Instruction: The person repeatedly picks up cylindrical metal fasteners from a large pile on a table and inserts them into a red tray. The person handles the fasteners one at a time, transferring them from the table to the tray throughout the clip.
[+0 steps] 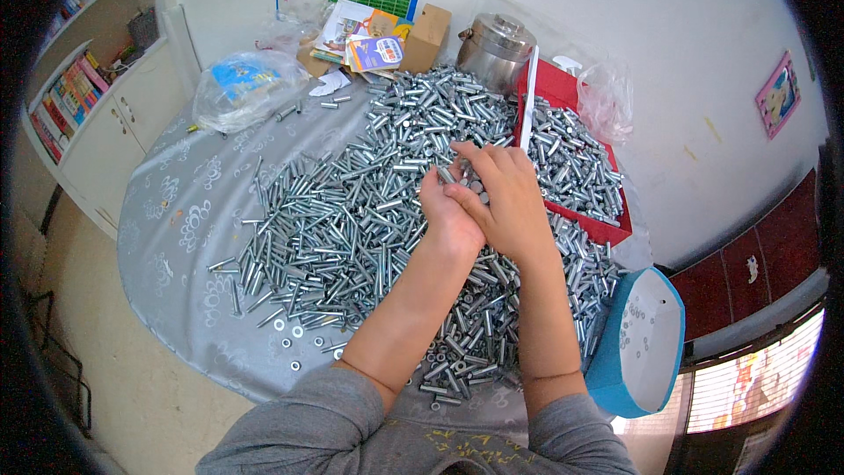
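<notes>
Hands joined above the middle of a big heap of short shiny zinc-plated steel bolts, spread over a round counter under a grey patterned plastic cover. Left hand cupped palm-up, clasping a small bundle of the same silver bolts, heads pointing away. Right hand curled over it from the right, fingertips pinching at the bolt ends, so both grasping, neither released.

Just beyond and right of the hands, a shallow red cardboard tray also full of bolts, with a white strip leaning across it. Farther beyond, a lidded stainless steel pot. Near the right elbow, a blue-sided white-lined box holding small flat washers. Below the left forearm, a few loose silver washers on the cover. Far left of the hands, a crumpled clear plastic bag; beyond it, booklets and a brown carton.

To do this well, judging from the grip: keep the bundle level in the cupped palm, heads aligned one way, take one bolt at a time with the fingertips, avoid squeezing so tight that pieces shoot out, and work close over the heap so drops land among the rest
</notes>
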`<act>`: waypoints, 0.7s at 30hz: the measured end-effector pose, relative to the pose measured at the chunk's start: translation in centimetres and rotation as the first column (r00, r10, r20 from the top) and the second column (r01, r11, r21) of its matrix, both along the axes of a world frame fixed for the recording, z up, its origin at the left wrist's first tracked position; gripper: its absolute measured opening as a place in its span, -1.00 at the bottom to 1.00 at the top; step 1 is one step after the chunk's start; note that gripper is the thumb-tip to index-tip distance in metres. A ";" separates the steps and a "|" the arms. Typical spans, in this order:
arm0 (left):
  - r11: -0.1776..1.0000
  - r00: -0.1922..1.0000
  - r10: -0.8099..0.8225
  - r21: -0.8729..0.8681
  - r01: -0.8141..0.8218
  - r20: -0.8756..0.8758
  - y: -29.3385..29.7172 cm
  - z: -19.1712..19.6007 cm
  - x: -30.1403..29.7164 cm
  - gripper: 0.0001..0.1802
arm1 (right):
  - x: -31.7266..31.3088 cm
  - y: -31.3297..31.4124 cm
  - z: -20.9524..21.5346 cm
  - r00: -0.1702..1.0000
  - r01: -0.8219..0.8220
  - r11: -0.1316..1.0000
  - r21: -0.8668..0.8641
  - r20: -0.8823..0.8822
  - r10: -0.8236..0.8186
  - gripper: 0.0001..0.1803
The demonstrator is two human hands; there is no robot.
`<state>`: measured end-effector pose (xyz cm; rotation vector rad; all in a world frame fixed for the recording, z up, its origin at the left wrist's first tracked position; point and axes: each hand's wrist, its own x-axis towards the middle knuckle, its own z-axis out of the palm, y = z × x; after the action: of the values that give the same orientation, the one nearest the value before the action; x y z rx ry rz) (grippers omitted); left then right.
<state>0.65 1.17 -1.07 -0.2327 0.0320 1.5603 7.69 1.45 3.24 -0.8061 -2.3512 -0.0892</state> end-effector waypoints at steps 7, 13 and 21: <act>0.954 0.979 -0.087 0.297 0.029 0.185 2.5 -3.5 -0.5 -0.35 | 0.2 0.1 -0.1 0.999 0.031 0.998 -0.049 0.028 -0.030 -0.51; 0.989 0.990 -0.086 -0.109 0.098 0.108 0.3 0.7 -0.6 -0.60 | 0.5 0.7 -0.9 0.983 -0.015 0.999 -0.035 -0.182 0.009 -0.56; 0.988 0.985 -0.056 -0.136 0.078 0.161 1.0 -1.1 -2.0 -0.66 | 4.0 -0.1 1.0 0.371 -0.625 0.629 -0.462 -0.885 -0.282 -0.58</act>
<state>-1.32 2.12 -2.20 -0.4618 0.0269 1.4696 11.65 1.35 4.22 -0.6139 -1.1986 1.2823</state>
